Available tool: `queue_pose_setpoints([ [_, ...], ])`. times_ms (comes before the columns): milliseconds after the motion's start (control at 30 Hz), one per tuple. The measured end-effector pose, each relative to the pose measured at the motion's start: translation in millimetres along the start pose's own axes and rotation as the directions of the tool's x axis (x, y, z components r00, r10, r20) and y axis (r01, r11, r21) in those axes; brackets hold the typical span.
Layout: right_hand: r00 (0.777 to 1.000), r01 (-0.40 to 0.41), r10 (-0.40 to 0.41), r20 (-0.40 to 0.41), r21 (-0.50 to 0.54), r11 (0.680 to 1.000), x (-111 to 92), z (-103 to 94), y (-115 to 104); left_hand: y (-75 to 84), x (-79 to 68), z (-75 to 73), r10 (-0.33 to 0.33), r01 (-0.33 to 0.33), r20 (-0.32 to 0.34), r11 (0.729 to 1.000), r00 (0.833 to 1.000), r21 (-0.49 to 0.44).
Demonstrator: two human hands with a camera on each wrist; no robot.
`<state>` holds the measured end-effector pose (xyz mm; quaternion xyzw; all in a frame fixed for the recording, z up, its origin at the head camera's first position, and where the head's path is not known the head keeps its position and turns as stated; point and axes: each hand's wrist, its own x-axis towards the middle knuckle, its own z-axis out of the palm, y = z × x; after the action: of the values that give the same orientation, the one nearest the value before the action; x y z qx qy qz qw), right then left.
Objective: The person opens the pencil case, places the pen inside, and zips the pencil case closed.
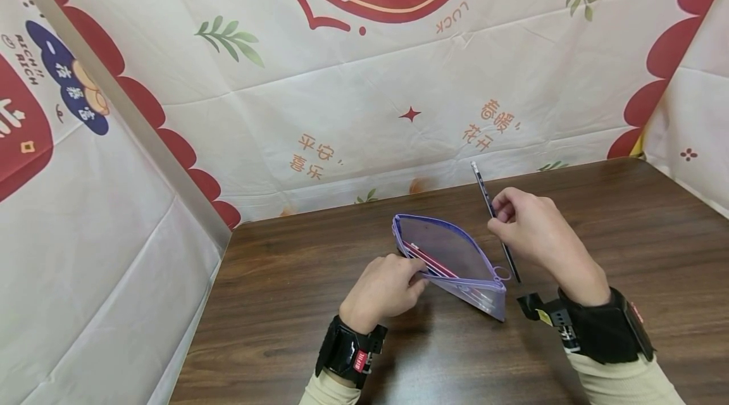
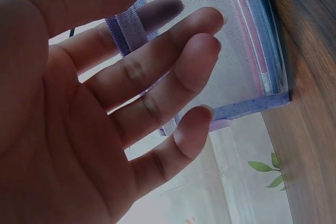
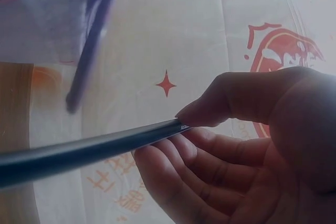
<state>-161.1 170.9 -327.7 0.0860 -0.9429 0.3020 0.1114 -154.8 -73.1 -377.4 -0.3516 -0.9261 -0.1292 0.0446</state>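
Observation:
A purple-edged mesh pencil pouch [image 1: 450, 278] stands with its zipper open on the table. At its near edge, my left hand [image 1: 387, 288] pinches the zipper band between thumb and a finger that shows through the mesh; the other fingers [image 2: 197, 64] lie loosely bent outside. Red and white pencils [image 1: 429, 259] rest inside the pouch. To the right of it, my right hand [image 1: 529, 224] pinches a dark pencil [image 1: 483, 190] between thumb and fingertips. The pencil slants, its pale end up and its lower end beside the pouch's zipper ring [image 1: 502, 273].
The brown wood-grain table [image 1: 273, 329] runs back to a white printed cloth [image 1: 364, 88] hanging behind it. Another cloth panel [image 1: 102, 253] borders the left side, and a third [image 1: 691, 120] the right. Each wrist carries a black strapped device [image 1: 606, 326].

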Motion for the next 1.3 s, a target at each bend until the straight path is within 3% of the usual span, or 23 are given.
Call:
queue_pose_setpoints([
  [867,0.991,0.02,-0.016,-0.134,0.032,0.999,-5,-3.8,-7,0.0,1.2,1.4,-0.006,0.006,0.008,1.0,1.0,0.011],
  [1300,0.971,0.054,-0.046,-0.236,0.028,0.998,-10,-7.7,-17,0.2,0.7,0.7,-0.006,0.006,0.004,1.0,1.0,0.005],
])
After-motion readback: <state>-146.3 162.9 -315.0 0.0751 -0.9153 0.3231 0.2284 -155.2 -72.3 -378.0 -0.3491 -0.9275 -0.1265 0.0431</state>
